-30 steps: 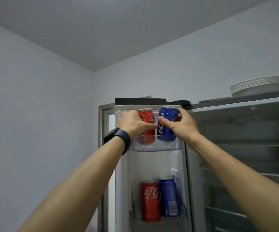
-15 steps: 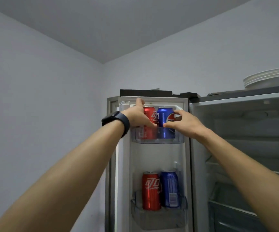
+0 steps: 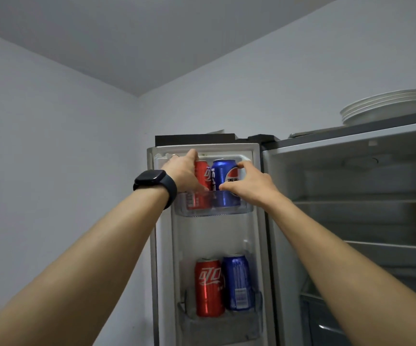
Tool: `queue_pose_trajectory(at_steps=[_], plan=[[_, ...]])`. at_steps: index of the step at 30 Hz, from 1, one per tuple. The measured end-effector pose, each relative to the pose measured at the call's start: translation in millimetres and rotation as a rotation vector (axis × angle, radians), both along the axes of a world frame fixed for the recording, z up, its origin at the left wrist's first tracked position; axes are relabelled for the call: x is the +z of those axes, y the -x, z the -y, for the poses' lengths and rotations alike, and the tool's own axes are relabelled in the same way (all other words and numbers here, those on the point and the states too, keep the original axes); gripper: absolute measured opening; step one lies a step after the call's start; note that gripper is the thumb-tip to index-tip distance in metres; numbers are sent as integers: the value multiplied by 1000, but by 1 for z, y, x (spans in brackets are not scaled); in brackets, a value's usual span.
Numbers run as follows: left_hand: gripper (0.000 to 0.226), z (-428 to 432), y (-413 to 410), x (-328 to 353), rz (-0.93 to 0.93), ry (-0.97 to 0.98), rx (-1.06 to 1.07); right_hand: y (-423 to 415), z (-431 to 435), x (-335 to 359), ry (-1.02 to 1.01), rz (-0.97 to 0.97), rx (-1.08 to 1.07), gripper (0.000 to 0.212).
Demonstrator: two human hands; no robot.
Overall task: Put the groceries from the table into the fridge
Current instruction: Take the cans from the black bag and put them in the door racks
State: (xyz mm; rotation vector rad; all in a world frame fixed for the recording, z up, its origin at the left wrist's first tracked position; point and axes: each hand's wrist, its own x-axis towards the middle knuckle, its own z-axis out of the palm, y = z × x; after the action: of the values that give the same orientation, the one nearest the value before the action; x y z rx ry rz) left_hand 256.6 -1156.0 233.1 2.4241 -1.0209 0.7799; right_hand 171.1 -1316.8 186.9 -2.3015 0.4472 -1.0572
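Observation:
The fridge door (image 3: 256, 245) stands open at the centre. A red cola can (image 3: 203, 174) and a blue Pepsi can (image 3: 224, 176) stand side by side in its clear top door bin (image 3: 214, 212). My left hand (image 3: 184, 174), with a dark watch on the wrist, curls round the red can. Round the blue can, my right hand (image 3: 250, 183) has thumb and fingers wrapped. Lower down, another red can (image 3: 209, 287) and another blue can (image 3: 238, 282) stand in the lower door bin (image 3: 216, 320).
The fridge interior (image 3: 364, 221) opens to the right, with bare glass shelves and a drawer below. A stack of white plates (image 3: 386, 106) sits on the fridge top. A plain wall (image 3: 52, 171) runs close along the door's left side.
Both cans have sunk lower into the top bin, and both hands have stayed on them. The camera has shifted, so the door appears further right and lower.

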Motion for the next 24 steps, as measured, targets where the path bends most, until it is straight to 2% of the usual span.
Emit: queue_pose_trajectory(at_steps=[5,8,9,12,14,18,20,24], plan=[[77,5,4,-4,-41,-4,48,2,-1,-14,-56,13,71,70],[88,4,10,-15,-161,133,-36,6,-5,-24,-41,67,99,64],[84,1,14,-21,-154,185,-60,9,-8,-29,-30,124,105,61],[61,-17,26,-45,45,290,-33,24,-20,-48,90,345,39,45],[57,-39,36,-70,112,314,-54,35,-34,-66,202,448,13,36],[57,-101,41,-141,233,201,-2,47,-76,-115,313,490,78,39],[58,-140,36,-182,226,162,73,49,-106,-144,363,516,121,41],[55,-239,28,-270,94,56,252,48,-178,-225,213,492,358,35]])
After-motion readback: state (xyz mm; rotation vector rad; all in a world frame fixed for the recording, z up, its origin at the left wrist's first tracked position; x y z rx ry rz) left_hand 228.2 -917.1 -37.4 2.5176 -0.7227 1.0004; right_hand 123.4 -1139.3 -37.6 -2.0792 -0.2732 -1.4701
